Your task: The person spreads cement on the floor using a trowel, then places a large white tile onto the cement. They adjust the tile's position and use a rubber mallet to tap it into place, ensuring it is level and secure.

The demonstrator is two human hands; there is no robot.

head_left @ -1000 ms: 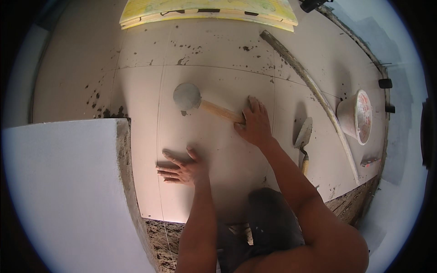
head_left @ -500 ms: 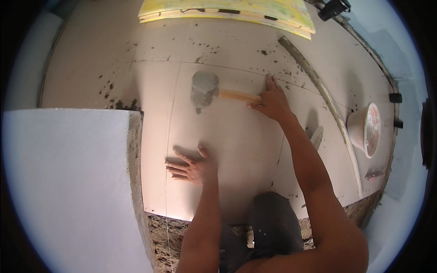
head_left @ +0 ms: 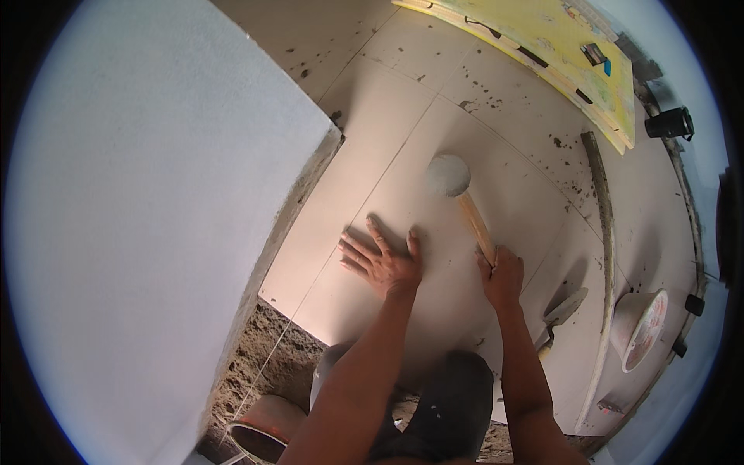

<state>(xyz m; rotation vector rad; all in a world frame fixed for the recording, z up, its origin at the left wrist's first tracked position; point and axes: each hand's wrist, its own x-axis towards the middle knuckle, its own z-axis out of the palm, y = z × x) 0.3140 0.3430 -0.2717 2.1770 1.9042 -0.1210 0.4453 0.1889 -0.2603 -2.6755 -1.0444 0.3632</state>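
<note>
My left hand lies flat with spread fingers on a large pale floor tile. My right hand grips the wooden handle of a rubber mallet. The mallet's round grey head rests on or just above the same tile, ahead of both hands. My knees in dark trousers are at the tile's near edge.
A white wall block fills the left. Bare mortar bed lies by its base with a round pipe opening. A trowel, a bucket and a long straightedge lie right. Yellow boards lie ahead.
The view has swung, so the wall now fills the left. My right hand has drawn back nearer my left, with the mallet still in it. My left hand stays flat on the tile.
</note>
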